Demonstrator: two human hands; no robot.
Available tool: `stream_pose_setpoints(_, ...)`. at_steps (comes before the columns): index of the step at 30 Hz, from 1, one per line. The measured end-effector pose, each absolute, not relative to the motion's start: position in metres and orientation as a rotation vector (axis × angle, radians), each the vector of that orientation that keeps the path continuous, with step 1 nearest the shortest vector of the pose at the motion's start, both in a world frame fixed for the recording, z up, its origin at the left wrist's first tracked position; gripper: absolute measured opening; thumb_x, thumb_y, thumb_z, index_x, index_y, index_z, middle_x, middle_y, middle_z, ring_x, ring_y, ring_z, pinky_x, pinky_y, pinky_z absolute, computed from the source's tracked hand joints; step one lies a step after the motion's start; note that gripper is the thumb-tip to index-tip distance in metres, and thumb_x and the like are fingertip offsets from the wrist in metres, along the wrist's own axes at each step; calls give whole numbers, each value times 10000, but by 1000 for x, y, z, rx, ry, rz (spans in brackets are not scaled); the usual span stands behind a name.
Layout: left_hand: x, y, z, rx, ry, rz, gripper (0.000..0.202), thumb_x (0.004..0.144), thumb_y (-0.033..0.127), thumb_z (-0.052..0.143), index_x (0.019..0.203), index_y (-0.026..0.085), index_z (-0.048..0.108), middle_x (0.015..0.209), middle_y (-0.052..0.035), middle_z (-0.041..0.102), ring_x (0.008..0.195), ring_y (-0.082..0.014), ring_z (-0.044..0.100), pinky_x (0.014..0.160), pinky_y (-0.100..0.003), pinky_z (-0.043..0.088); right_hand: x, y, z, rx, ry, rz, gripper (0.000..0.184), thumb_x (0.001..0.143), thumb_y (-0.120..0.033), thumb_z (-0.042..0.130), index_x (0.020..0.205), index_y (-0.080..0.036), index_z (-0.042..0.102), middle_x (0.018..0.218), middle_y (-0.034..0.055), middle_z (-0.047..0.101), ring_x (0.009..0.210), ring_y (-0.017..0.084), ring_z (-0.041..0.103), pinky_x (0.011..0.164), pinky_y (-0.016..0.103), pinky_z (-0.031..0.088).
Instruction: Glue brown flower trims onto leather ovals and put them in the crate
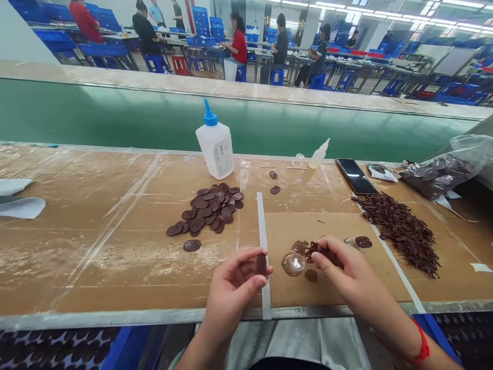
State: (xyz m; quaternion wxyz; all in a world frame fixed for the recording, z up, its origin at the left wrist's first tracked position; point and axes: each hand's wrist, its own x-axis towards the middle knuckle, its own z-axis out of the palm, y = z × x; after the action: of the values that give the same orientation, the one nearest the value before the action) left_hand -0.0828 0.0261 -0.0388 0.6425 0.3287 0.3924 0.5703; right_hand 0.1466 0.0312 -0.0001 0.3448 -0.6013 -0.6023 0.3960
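My left hand (233,285) pinches a dark brown oval disc (261,264) between thumb and fingers, held on edge above a white tape strip (262,221). To its right, my right hand (350,270) grips a small dark brown branching piece (311,250) by the fingertips, just over a clear round dish (293,263) on a cardboard sheet (308,226). Brown wet-looking patches surround the dish. A pile of similar oval discs (211,205) lies left of the tape, with one disc (192,245) apart in front. Thin dark brown pieces (400,226) are heaped on the right.
Behind the pile stands a white bottle with a blue nozzle (215,149). A small dropper bottle (319,155), a phone (355,176) and a plastic bag (447,169) line the back right. Blue crates (127,347) sit below the front edge. Beyond the green belt (154,113), people work at tables.
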Motion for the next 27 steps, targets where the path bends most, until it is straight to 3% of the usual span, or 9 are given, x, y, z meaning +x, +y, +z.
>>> stream_pose_setpoints(5,-82,25,-40,763,845,1290,313,700,283,928,986,221,818,995,-87,765,770,-224,766,723,-295,638,145,35,7,-1633,-1706,1027,282,936,-445,578,753,-233,602,678,1,641,618,174,607,550,257,488)
stream_pose_setpoints(17,-80,22,-40,705,736,1299,318,723,251,917,1017,215,801,1049,-79,781,820,-219,780,786,-301,643,148,38,11,-1658,-1912,887,253,872,-438,634,721,-236,654,630,2,677,568,176,632,526,259,485)
stream_pose_setpoints(27,-78,18,-39,690,688,1289,338,725,269,922,1023,196,782,878,-42,764,839,-219,783,768,-264,617,157,38,5,-1699,-2004,758,247,832,-479,681,739,-252,710,652,3,738,566,188,678,517,254,503)
